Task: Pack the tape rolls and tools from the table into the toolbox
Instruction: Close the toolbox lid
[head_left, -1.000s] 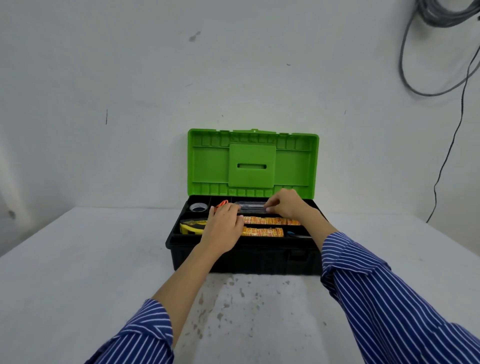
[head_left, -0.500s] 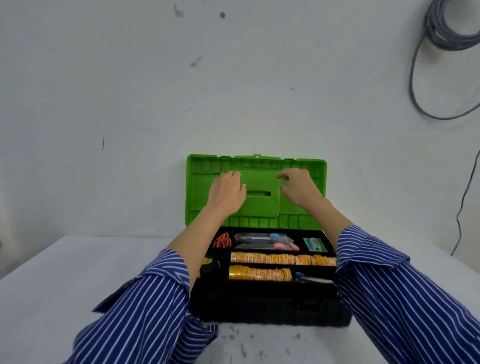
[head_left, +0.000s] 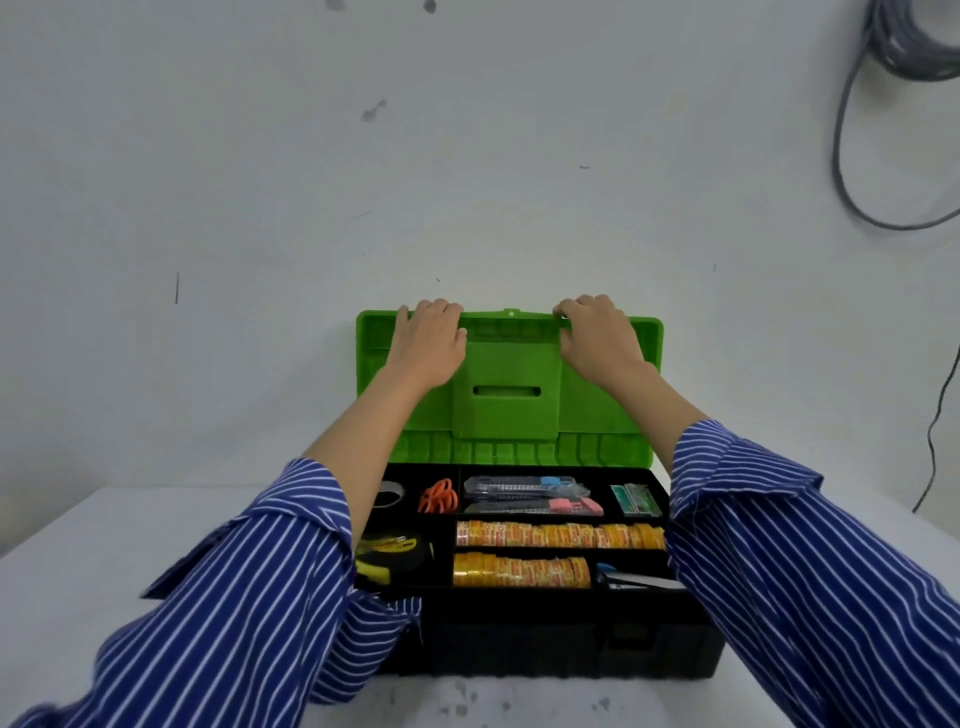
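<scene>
Toolbox (head_left: 519, 644): centre frame, tray filled with tape rolls (head_left: 558, 535).
Lid (head_left: 506, 384): upright, open.
Left hand (head_left: 428, 340): fingers hooked over lid's top edge.
Right hand (head_left: 597, 338): likewise, apparently to close it.

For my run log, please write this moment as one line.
step: closing lid | left hand: on lid top edge | right hand: on lid top edge | lid: upright, open | toolbox: packed

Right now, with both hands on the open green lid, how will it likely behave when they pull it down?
The green lid is ribbed moulded plastic, so probably stiff and light. The left hand and right hand grip its top edge apart, so it should likely swing evenly, not twist. Nothing in the tray seems tall enough to block it.
</scene>
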